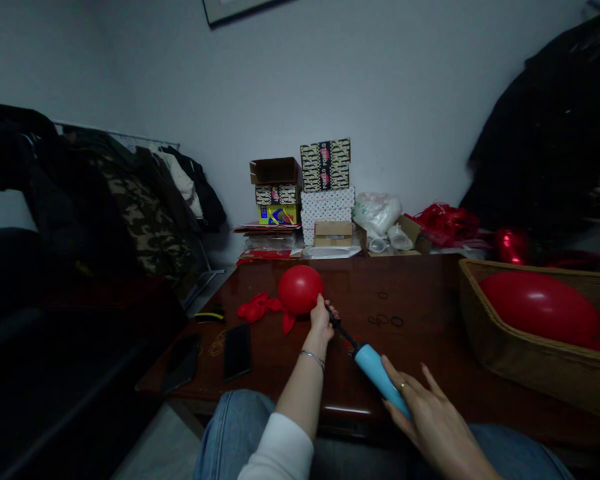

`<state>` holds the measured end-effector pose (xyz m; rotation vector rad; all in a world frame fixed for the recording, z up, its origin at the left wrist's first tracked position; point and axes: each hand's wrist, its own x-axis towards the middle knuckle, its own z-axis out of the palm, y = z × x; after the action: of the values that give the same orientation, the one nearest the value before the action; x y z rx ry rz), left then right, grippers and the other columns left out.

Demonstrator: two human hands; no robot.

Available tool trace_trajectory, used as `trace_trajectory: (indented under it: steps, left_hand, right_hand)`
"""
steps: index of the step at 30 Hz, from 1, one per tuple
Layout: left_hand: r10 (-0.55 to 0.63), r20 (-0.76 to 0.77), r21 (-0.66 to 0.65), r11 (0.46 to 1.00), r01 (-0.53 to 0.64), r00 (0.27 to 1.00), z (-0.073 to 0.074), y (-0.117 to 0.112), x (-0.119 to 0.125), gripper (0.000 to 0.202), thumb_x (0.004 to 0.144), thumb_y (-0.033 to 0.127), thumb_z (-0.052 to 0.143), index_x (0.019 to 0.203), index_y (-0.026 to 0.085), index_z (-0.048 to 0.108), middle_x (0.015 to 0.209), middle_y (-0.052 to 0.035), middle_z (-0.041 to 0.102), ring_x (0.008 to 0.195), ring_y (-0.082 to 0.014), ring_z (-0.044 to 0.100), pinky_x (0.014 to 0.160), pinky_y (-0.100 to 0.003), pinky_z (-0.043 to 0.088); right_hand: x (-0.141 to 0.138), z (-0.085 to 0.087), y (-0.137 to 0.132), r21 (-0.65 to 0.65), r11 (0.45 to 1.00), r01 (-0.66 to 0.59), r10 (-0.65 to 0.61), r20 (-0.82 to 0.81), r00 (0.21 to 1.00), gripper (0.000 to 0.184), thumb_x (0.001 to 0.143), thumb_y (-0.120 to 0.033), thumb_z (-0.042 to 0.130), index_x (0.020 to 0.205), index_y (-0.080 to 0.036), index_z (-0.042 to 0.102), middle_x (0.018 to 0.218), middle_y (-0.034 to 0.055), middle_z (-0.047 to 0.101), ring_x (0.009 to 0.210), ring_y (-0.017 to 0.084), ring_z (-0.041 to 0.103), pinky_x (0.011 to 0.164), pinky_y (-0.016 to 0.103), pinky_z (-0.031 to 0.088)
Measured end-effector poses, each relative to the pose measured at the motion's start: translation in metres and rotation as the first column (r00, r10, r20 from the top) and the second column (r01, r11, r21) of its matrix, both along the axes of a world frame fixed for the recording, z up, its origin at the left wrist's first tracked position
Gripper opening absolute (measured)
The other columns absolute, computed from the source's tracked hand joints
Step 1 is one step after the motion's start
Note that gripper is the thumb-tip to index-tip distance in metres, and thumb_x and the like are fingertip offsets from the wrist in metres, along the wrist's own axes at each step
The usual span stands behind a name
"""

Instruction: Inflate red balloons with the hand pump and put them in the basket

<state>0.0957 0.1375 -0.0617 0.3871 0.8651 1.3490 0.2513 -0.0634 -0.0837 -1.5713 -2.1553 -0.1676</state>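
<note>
A partly inflated red balloon (301,289) sits over the dark wooden table, its neck at the black nozzle end of a blue hand balloon pump (380,377). My left hand (323,319) is closed around the balloon's neck and the nozzle tip. At the lower right, my right hand (425,407) grips the near end of the blue pump between thumb and fingers, with one finger raised off it. The pump slants down to the right from the balloon. Limp red balloons (257,307) lie just left of the inflated one.
On the right stands a wicker basket (520,340) with a large red balloon (540,307) in it. Black rings (397,321), a dark phone (237,352), rubber bands (217,343) and a yellow-black tool (210,317) lie on the table (350,280). Boxes (326,167) are stacked at the back.
</note>
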Motion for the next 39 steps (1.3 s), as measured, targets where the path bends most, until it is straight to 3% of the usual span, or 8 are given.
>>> trace_trajectory:
  steps: [7,16,20,27,39]
  left_hand:
    - [-0.008,0.003,-0.013,1.000,0.008,1.000,-0.005,-0.005,0.006,0.037,0.084,0.048,0.048,0.065,0.017,0.043,0.047,0.0044,0.039,0.037,-0.0061,0.037,0.038,-0.018,0.029]
    - [-0.038,0.025,-0.026,0.999,0.039,0.999,-0.006,-0.011,0.015,0.037,0.080,0.048,0.054,0.063,0.017,0.044,0.047,0.0035,0.041,0.038,-0.0069,0.040,0.040,-0.019,0.032]
    - [-0.004,0.015,-0.008,1.000,0.004,1.000,-0.006,-0.008,0.009,0.036,0.080,0.047,0.055,0.063,0.016,0.044,0.047,0.0033,0.042,0.038,-0.0071,0.040,0.040,-0.019,0.033]
    - [-0.025,0.004,-0.020,0.999,0.025,1.000,-0.008,-0.008,0.007,0.035,0.082,0.047,0.052,0.065,0.017,0.044,0.046,0.0046,0.040,0.036,-0.0067,0.038,0.039,-0.019,0.031]
    - [0.017,-0.012,-0.019,1.000,-0.018,1.000,0.000,0.000,-0.001,0.040,0.082,0.053,0.048,0.065,0.018,0.042,0.046,0.0051,0.037,0.036,-0.0066,0.036,0.038,-0.018,0.027]
  right_hand:
    - [-0.003,0.010,0.001,-0.019,0.999,0.037,-0.037,0.009,0.999,0.056,0.084,-0.027,0.045,0.138,-0.019,0.031,0.105,0.0068,0.065,0.088,0.018,0.064,0.107,0.049,0.024]
    - [-0.026,0.030,0.039,-0.069,0.995,0.075,-0.071,0.054,0.996,0.052,0.082,-0.020,0.043,0.133,-0.011,0.038,0.096,0.0095,0.066,0.087,0.019,0.063,0.105,0.047,0.022]
    - [-0.033,0.033,0.045,-0.060,0.996,0.065,-0.062,0.052,0.997,0.052,0.082,-0.021,0.044,0.133,-0.013,0.038,0.096,0.0084,0.067,0.087,0.018,0.063,0.105,0.046,0.023]
    - [-0.032,0.031,0.027,-0.059,0.996,0.069,-0.066,0.051,0.997,0.053,0.083,-0.021,0.043,0.134,-0.012,0.037,0.099,0.0099,0.066,0.089,0.019,0.063,0.106,0.047,0.024]
    - [0.010,0.006,-0.018,0.031,0.999,-0.006,0.006,0.009,1.000,0.061,0.083,-0.031,0.046,0.140,-0.022,0.026,0.111,0.0049,0.064,0.098,0.019,0.062,0.108,0.050,0.023]
